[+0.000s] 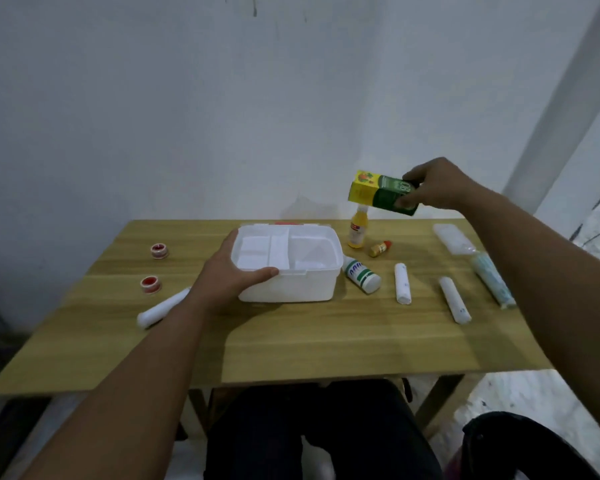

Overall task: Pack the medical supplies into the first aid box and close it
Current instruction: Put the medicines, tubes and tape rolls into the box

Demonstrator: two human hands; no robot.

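The white first aid box (291,287) stands open in the middle of the wooden table (291,341), a divided tray inside it. My left hand (229,275) grips its front left corner, thumb over the rim. My right hand (437,187) holds a yellow and green carton (378,192) in the air, above and to the right of the box. Right of the box lie a yellow bottle (356,232), a small orange vial (380,248), a white bottle with a green label (361,274) and two white rolls (403,284) (454,304).
Two red tape rolls (160,251) (150,284) and a white roll (161,308) lie on the left. A clear packet (452,239) and a wrapped bluish roll (492,280) sit at the right edge. A wall stands close behind the table.
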